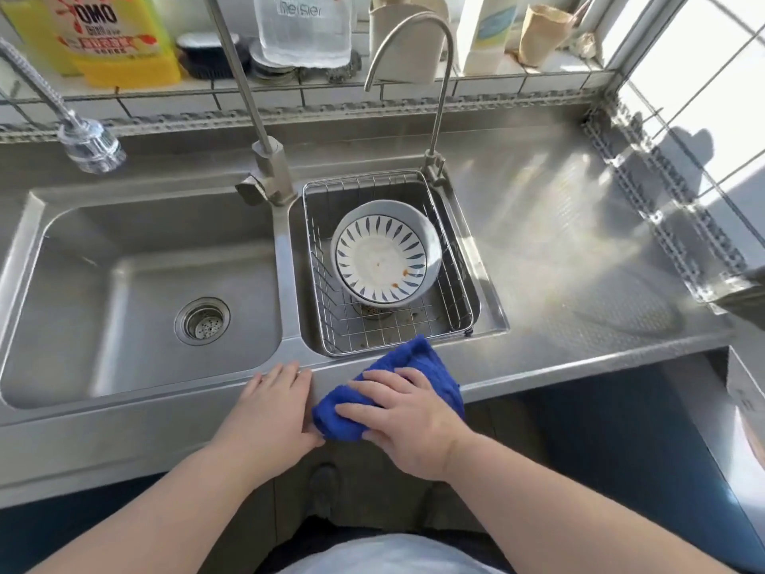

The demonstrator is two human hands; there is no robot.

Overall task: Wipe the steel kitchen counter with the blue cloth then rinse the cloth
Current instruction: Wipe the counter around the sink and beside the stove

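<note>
While my right hand [407,420] presses flat on the blue cloth [418,364], fingers spread and straight, the cloth lies bunched over the front lip of the steel desk [579,258], just below the small basin. My left hand [275,401] rests open beside it, palm down on the same front edge, thumb nearly touching the cloth's lower corner. Neither grip curls round anything.

Just behind the cloth sits a wire basket [455,258] inside the small basin, holding a white bowl [383,258] with blue leaf marks and a few orange specks. Left of it the large basin [124,258] has a round drain strainer [203,321]. Two taps rise behind: a straight mixer tap [265,159] and a slim curved tap [434,76].

Sunlight glares on the brushed steel to the right, beneath a tiled wall. On the tiled ledge stand a yellow detergent bottle [120,39] and a clear plastic container [304,31].
</note>
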